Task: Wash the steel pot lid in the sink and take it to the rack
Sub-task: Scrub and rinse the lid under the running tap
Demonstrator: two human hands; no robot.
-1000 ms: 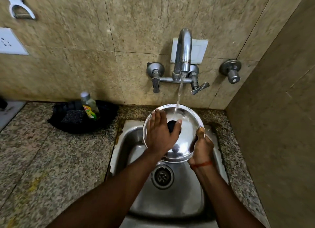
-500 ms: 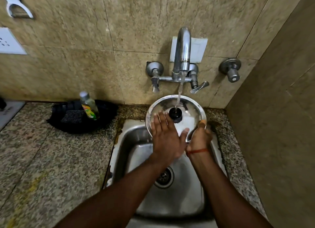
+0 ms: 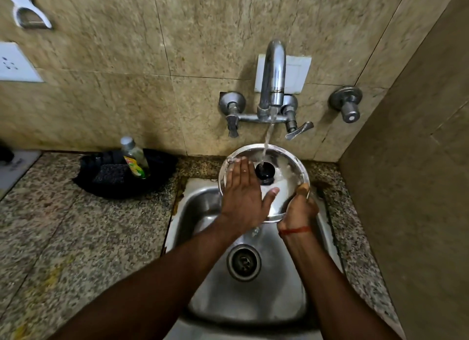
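Note:
The round steel pot lid (image 3: 286, 167) with a black knob (image 3: 265, 171) is held tilted over the back of the steel sink (image 3: 253, 304). Water from the wall tap (image 3: 272, 78) falls onto the lid beside the knob. My right hand (image 3: 299, 207) grips the lid's lower right rim, thumb on top. Flat on the lid's left half lies my left hand (image 3: 241, 200), its fingers straight and together, covering that part of the lid.
A black tray (image 3: 162, 167) with a scrub pad (image 3: 109, 174) and a dish soap bottle (image 3: 134, 159) sits on the granite counter (image 3: 76, 238) left of the sink. A tiled wall (image 3: 418, 162) closes the right side. The drain (image 3: 243, 262) is below my wrists.
The lid has moved back and up under the stream. My left hand left the knob and slid to the lid's left side; the knob now shows.

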